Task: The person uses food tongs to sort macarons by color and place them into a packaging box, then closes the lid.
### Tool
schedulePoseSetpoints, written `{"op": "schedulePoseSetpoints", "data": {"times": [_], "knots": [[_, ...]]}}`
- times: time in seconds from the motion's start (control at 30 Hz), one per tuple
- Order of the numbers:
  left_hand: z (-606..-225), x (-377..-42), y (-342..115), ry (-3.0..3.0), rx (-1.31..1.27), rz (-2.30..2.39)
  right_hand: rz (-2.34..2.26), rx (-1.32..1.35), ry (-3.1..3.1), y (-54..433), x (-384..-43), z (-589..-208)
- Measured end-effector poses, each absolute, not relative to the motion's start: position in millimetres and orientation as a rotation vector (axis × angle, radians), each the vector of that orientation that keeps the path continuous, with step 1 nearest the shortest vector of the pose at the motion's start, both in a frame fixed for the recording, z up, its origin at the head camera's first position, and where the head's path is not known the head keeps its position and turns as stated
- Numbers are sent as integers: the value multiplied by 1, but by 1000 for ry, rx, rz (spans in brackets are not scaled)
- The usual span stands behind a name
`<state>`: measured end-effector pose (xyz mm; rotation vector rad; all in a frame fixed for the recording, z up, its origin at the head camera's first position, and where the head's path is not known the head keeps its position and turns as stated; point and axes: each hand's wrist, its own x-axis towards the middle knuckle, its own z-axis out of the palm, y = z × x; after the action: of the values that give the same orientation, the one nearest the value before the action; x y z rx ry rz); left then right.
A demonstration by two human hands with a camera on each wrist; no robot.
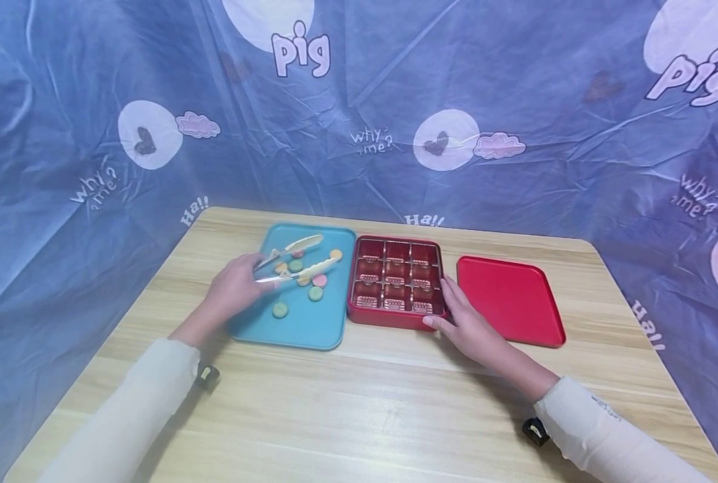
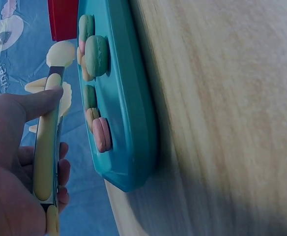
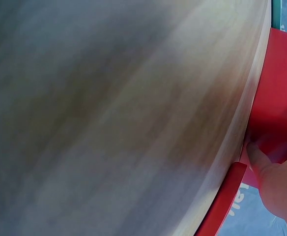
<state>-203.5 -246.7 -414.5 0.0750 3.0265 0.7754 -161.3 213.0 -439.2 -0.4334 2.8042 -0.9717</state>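
In the head view my left hand (image 1: 234,287) holds a pair of tongs (image 1: 318,269) over a teal tray (image 1: 310,329). The tongs have metal arms and cream tips, which stand apart with nothing between them. Several macarons, among them a green macaron (image 1: 280,310) and a pink macaron (image 2: 101,134), lie loose on the tray. In the left wrist view the thumb presses on the tongs' cream handle, fingers curled behind it. My right hand (image 1: 470,327) grips the near right corner of a red box (image 1: 389,318), thumb on its front wall. A clear divided insert (image 1: 396,272) fills the box; its compartments hold nothing.
A red lid (image 1: 509,302) lies flat to the right of the box. The tray sits against the box's left side. The wooden table (image 1: 359,409) meets a blue printed cloth (image 1: 346,168) at its back and sides.
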Motion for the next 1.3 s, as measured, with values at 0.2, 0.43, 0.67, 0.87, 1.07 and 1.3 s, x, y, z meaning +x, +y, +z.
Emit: {"op": "schedulePoseSetpoints", "data": {"times": [0.2,0.43,0.67,0.87,1.07,1.3], "knots": [[-414,-209,-243,3036,95,739,-980,-439,2803,213,-161,-439],[-412,-211,-239,3034,107,716,-982,-440,2802,213,-161,-439],[-411,-214,-236,3036,109,678,-983,-434,2800,214,-160,-439],[-408,-217,-234,3031,124,650,-979,-431,2804,214,-159,-439],[-406,-218,-232,3017,114,656,-983,-426,2803,214,-159,-439],[-407,-218,-232,3009,107,668,-972,-429,2800,214,-160,-439]]}}
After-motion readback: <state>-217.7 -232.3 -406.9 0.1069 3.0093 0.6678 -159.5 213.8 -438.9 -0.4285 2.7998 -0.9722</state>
